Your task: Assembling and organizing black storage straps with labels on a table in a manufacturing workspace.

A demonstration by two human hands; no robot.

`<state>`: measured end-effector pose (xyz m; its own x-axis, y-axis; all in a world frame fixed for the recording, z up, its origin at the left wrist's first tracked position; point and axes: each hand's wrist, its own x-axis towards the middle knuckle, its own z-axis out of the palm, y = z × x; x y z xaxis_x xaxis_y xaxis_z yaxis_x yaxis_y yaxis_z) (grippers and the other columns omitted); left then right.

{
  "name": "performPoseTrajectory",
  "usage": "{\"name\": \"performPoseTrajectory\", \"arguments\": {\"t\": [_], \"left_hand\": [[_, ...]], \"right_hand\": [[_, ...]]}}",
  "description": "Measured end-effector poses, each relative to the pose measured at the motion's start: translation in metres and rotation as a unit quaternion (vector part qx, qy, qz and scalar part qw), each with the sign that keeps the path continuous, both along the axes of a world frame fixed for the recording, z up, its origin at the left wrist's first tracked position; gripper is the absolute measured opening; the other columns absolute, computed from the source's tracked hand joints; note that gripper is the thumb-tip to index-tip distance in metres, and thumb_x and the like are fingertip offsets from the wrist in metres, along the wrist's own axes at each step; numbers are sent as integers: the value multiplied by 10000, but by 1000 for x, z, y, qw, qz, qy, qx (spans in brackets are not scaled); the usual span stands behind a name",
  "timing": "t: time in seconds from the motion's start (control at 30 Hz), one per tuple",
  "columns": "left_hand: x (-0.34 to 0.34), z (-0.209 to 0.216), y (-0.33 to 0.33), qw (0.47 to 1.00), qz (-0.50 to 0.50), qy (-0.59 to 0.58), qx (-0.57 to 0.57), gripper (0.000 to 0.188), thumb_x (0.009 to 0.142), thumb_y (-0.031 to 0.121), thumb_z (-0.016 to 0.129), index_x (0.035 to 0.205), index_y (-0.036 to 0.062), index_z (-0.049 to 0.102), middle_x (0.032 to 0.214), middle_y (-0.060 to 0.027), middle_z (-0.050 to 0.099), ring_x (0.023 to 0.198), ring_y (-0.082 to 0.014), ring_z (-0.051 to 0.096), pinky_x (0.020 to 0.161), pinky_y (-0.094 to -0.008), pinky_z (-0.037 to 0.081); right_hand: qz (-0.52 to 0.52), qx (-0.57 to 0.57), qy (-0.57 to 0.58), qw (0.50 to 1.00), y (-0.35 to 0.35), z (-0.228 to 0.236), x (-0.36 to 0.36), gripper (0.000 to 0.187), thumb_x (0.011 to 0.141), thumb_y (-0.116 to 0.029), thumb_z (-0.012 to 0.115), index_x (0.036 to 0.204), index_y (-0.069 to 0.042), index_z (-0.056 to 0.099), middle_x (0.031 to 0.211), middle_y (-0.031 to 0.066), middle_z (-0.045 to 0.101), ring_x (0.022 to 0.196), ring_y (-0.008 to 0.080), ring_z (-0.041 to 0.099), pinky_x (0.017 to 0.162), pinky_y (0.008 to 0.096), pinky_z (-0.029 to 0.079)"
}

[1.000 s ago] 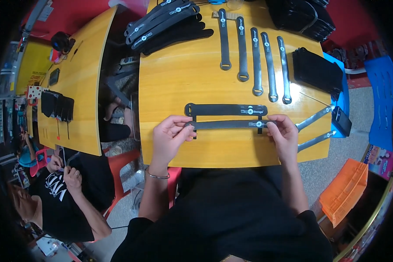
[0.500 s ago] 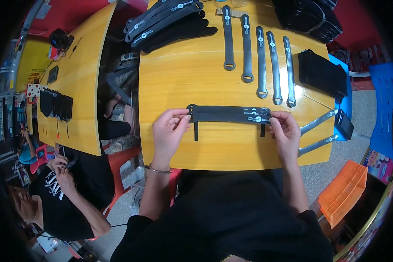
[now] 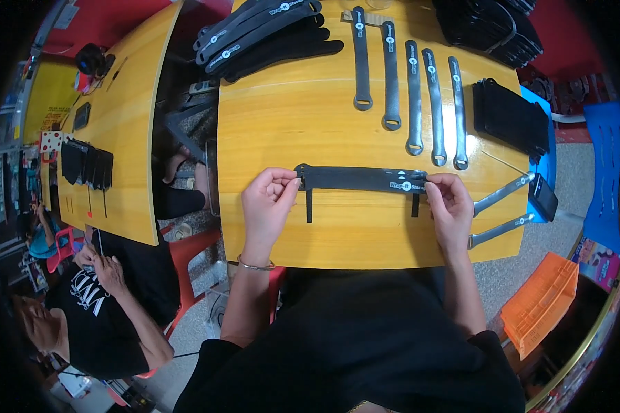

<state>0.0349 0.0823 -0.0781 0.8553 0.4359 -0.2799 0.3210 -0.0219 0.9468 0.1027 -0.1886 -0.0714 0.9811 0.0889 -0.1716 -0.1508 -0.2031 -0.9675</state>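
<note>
A small stack of black flat straps (image 3: 358, 178) with slotted round ends stretches level between my hands above the table's near half. My left hand (image 3: 267, 206) pinches its slotted end between thumb and fingers. At the other end, near the white print, my right hand (image 3: 451, 215) pinches the straps the same way. Two thin black strips, a left strip (image 3: 309, 208) and a right strip (image 3: 415, 206), stick out toward me from beneath the straps. Beyond my hands, several single straps (image 3: 415, 103) lie side by side, slotted ends toward me.
A pile of straps (image 3: 275, 41) occupies the far left of the yellow table (image 3: 282, 131). Black bundles (image 3: 510, 117) sit at right, beside a phone (image 3: 543, 198). Two straps (image 3: 501, 230) lie by my right hand. An orange crate (image 3: 541, 306) stands right; a person (image 3: 96, 310) works at left.
The straps between my hands have come closer into line: two rows of print showed at the right end before, and now mostly one. My hands have barely moved.
</note>
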Motion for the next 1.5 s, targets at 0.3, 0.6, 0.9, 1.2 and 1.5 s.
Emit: {"name": "performPoseTrajectory", "arguments": {"t": [0.3, 0.6, 0.9, 1.2, 1.5], "left_hand": [[1, -2, 0, 1000, -7, -12, 4, 71, 818, -63, 606, 874, -23, 589, 727, 9, 582, 575, 4, 509, 485, -130, 375], [1, -5, 1, 1000, -2, -10, 1, 76, 813, -58, 613, 876, -19, 593, 713, 15, 574, 567, 6, 507, 485, -127, 380], [1, -8, 3, 1000, -6, -11, 14, 74, 812, -55, 614, 872, -16, 593, 708, 15, 571, 561, 8, 502, 480, -125, 378], [2, -5, 2, 1000, -10, 2, 6, 67, 815, -55, 607, 865, -17, 584, 691, 16, 559, 548, 1, 493, 469, -131, 367], [3, -2, 1, 999, -17, 16, 24, 54, 824, -47, 600, 857, -12, 576, 674, 12, 558, 537, -1, 491, 460, -134, 367]], "right_hand": [[-2, -3, 1, 1000, 0, -2, 1, 111, 852, -11, 615, 955, -7, 572, 816, -7, 586, 710, 32, 548, 637, 144, 443], [3, -4, -1, 1000, 1, -1, 1, 136, 852, -7, 616, 969, -15, 548, 792, -25, 544, 697, 21, 525, 629, 136, 436], [6, -7, -20, 1000, 2, -3, 1, 180, 849, 5, 614, 995, -17, 513, 774, -36, 492, 681, 18, 493, 609, 137, 418], [1, -19, -22, 1000, 2, -3, 2, 205, 831, 12, 630, 993, -16, 508, 770, -28, 494, 680, 20, 493, 598, 144, 422], [-1, -51, -42, 998, 2, -10, 0, 216, 822, 16, 636, 990, -22, 506, 756, -22, 509, 655, 25, 486, 576, 143, 407]]}}
